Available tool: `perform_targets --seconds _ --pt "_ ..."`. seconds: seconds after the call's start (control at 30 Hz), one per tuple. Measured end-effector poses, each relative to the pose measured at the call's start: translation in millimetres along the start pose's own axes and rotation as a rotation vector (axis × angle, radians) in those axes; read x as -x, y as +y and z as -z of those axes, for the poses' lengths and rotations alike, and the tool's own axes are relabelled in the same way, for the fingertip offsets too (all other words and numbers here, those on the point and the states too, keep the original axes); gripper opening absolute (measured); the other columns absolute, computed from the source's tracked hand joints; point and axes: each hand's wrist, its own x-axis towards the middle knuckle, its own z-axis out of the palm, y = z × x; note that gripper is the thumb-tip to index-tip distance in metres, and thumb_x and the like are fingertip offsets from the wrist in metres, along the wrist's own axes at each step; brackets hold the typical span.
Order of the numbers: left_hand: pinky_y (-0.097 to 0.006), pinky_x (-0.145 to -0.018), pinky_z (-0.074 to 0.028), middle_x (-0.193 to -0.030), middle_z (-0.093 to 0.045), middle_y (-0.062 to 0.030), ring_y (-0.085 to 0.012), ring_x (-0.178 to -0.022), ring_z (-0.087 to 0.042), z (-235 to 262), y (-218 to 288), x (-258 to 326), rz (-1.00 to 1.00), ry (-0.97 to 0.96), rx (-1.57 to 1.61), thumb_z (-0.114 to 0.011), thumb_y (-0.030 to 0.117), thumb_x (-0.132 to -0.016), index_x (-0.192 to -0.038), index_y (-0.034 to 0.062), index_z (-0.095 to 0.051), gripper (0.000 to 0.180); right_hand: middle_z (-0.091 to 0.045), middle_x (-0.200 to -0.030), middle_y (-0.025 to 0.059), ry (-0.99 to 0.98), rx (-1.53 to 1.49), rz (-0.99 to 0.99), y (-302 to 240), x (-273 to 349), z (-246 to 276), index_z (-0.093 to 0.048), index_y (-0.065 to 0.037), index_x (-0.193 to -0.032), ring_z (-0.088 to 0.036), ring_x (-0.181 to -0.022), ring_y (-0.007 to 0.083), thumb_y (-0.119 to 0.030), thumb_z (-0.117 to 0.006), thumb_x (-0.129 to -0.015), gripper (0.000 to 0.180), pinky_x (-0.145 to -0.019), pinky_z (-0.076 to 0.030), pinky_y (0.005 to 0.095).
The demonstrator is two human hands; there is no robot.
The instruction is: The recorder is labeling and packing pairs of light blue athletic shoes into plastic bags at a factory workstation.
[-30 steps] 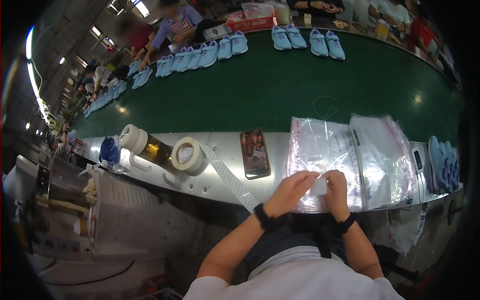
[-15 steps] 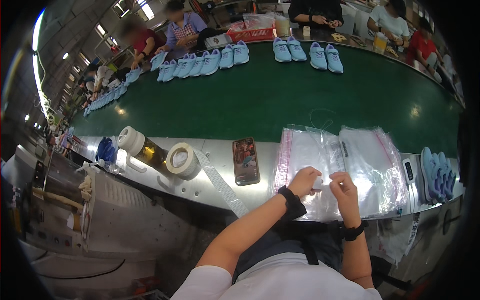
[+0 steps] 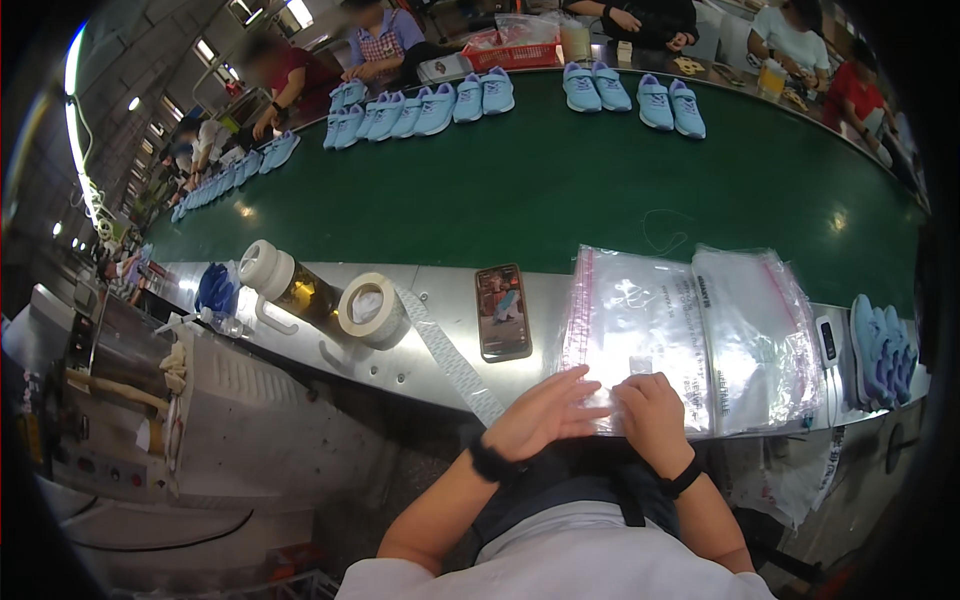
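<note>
Two stacks of clear plastic bags lie before me, the left stack with a pink strip along its left side, the right stack beside it. My left hand is at the near left corner of the left stack, fingers stretched out, holding nothing visible. Over the near part of the same stack, my right hand has its fingers curled together; whatever they pinch is hidden. Just beyond its knuckles a small pale square label lies on the top bag. A roll of labels trails its strip toward my left wrist.
A phone and a lidded drink bottle are on the metal ledge. Blue shoes stand at the right end beside a small white device. Beyond the green belt, more shoes line up before several people.
My hands have drawn nearer to me and moved apart. The left fingers have straightened. The pale label now shows on the top bag. At the far left, shoes have shifted along the line.
</note>
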Motion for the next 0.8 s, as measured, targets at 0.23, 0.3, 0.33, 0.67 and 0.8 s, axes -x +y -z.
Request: perform_targets --seconds 0.23,0.3,0.33,0.67,0.8 --pt "-0.039 -0.084 -0.049 -0.117 -0.055 -0.0206 -0.0311 -0.1 -0.06 76 -64 77 0.008 0.307 0.04 -0.039 0.027 -0.097 -0.112 -0.0027 -0.052 0.036 -0.056 -0.071 0.0018 0.255 -0.885 -0.6 43 -9 53 -0.059 -0.004 -0.089 -0.055 -0.066 0.0084 -0.013 -0.05 -0.09 0.013 -0.058 -0.043 0.0237" --pt "-0.036 -0.074 -0.053 -0.109 -0.056 -0.0188 -0.031 -0.09 -0.063 81 -80 80 -0.017 0.551 0.022 -0.049 0.02 -0.093 -0.114 -0.0008 -0.046 0.029 -0.056 -0.069 0.0015 0.604 -0.814 -0.632 68 4 83 -0.058 -0.003 -0.09 -0.054 -0.062 0.0092 -0.013 -0.049 -0.089 0.013 -0.059 -0.043 0.0224" --pt "-0.036 -0.072 -0.053 -0.11 -0.055 -0.0186 -0.0308 -0.089 -0.063 80 -84 83 -0.064 0.615 0.0 -0.05 0.018 -0.092 -0.116 -0.0002 -0.043 0.031 -0.056 -0.071 0.0016 0.735 -0.794 -0.695 78 10 91 -0.057 -0.003 -0.089 -0.053 -0.064 0.0085 -0.014 -0.05 -0.089 0.013 -0.06 -0.043 0.0223" --pt "-0.025 -0.051 -0.05 -0.066 -0.061 -0.0083 -0.0133 -0.055 -0.059 92 -106 47 0.09 0.56 -0.405 -0.06 0.026 -0.087 -0.076 -0.0033 -0.061 0.032 -0.055 -0.091 0.0053 0.863 0.117 -0.844 119 127 98 -0.055 0.0 -0.094 -0.051 -0.08 0.0135 -0.007 -0.051 -0.086 0.011 -0.071 -0.042 0.026" --pt "-0.023 -0.05 -0.042 -0.061 -0.057 -0.0044 -0.0091 -0.053 -0.053 61 -98 47 0.004 0.46 -0.432 -0.059 0.026 -0.089 -0.069 0.0011 -0.056 0.032 -0.056 -0.094 0.0073 0.541 -0.195 -0.559 44 72 89 -0.056 0.0 -0.096 -0.053 -0.084 0.0143 -0.002 -0.05 -0.086 0.012 -0.074 -0.042 0.0255"
